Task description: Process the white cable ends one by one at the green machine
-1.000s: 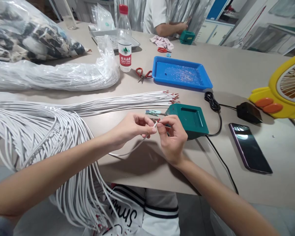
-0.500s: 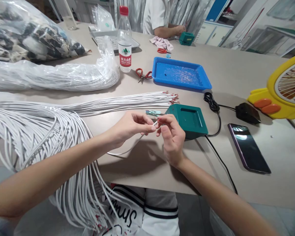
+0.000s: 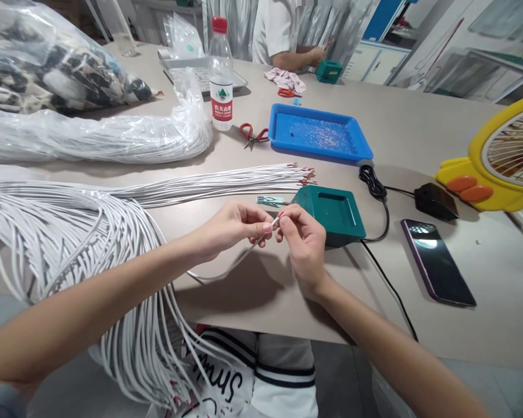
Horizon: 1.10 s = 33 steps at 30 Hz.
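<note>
My left hand (image 3: 239, 225) pinches a white cable (image 3: 230, 271) close to its end, thumb against fingers. At that tip, where a bit of red shows, the thumb and fingers of my right hand (image 3: 303, 238) are closed together. The cable trails down and left from my hands. Just behind my right hand stands a green box-shaped device (image 3: 331, 212) with a recessed top. A small light-green clip-like piece (image 3: 270, 201) lies beside it. Left of my hands a large heap of white cables (image 3: 91, 244) hangs over the table edge.
A row of cables with reddish ends (image 3: 226, 181) lies behind my hands. Farther back are red-handled scissors (image 3: 253, 133), a blue tray (image 3: 322, 154) with scraps and a bottle (image 3: 222, 104). At right are a phone (image 3: 440, 264), black adapter (image 3: 436, 201) and yellow fan (image 3: 483, 180). A co-worker (image 3: 279, 35) sits opposite.
My right thumb has come down against the fingers at the cable's tip. My left hand keeps its pinch on the cable. The view has shifted slightly.
</note>
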### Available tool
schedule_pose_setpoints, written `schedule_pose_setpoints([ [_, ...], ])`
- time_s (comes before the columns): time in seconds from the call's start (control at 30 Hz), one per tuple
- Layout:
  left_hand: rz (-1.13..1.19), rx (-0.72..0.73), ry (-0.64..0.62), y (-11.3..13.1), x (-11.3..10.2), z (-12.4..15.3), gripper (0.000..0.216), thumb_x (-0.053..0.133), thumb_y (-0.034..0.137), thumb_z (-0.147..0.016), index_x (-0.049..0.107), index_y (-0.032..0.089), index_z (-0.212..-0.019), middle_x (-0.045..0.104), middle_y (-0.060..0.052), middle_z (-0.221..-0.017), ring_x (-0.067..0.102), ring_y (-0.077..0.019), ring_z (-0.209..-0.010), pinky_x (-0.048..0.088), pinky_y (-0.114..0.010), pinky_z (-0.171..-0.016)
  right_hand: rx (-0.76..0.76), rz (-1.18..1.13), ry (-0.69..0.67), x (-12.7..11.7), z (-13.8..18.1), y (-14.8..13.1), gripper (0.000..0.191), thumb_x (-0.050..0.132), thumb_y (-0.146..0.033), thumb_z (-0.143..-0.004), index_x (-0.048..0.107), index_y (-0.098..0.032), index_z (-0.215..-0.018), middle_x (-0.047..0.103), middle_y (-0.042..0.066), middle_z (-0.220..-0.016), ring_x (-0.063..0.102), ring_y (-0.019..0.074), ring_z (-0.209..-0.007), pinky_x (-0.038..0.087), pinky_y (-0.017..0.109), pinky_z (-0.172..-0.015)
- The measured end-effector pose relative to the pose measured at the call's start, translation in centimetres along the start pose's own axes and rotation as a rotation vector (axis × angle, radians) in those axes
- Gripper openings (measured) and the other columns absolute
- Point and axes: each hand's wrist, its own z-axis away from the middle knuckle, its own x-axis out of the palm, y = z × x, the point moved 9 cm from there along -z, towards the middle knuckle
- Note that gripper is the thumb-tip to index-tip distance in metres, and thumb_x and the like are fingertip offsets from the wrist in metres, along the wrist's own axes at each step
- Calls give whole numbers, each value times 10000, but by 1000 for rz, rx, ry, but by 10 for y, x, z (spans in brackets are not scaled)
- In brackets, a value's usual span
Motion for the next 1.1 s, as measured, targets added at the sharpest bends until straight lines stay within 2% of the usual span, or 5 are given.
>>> schedule_pose_setpoints([
  [0.4,-136,2,13,4,4,1,195,621,283,-812,656,118,-711,597,-16,-617,529,-100,-550,425,-234,-556,47,5,-21,2,-1,2,129,531,-275,-878,556,-189,-786,517,-10,-750,486,93,-601,434,239,-561],
  [0.6,-1036,430,205,33,5,13,176,491,150,-839,652,149,-768,635,-55,-708,514,-135,-621,378,-262,-597,104,146,-56,4,-1,10,150,534,-285,-842,533,-178,-736,498,-10,-699,439,90,-568,387,227,-520],
  [0.73,-1400,599,227,36,8,19,270,419,68,-831,664,179,-811,665,-68,-764,524,-181,-747,352,-309,-675,483,-149,-154,13,1,32,197,597,-318,-768,494,-180,-672,417,-41,-601,390,82,-514,350,204,-436],
  [0.9,-950,403,297,40,-9,12,161,521,164,-827,666,155,-757,639,-34,-673,496,-123,-609,351,-250,-581,714,-331,-312,27,8,28,208,657,-335,-730,533,-169,-729,375,-64,-595,305,54,-465,356,184,-380],
  [1.1,-57,-52,146,8,-12,4,173,688,281,-731,653,114,-707,601,-17,-619,412,-58,-449,271,-204,-430,-158,454,9,-7,-11,-29,148,559,-233,-843,614,-208,-979,577,39,-853,548,127,-657,469,238,-481],
])
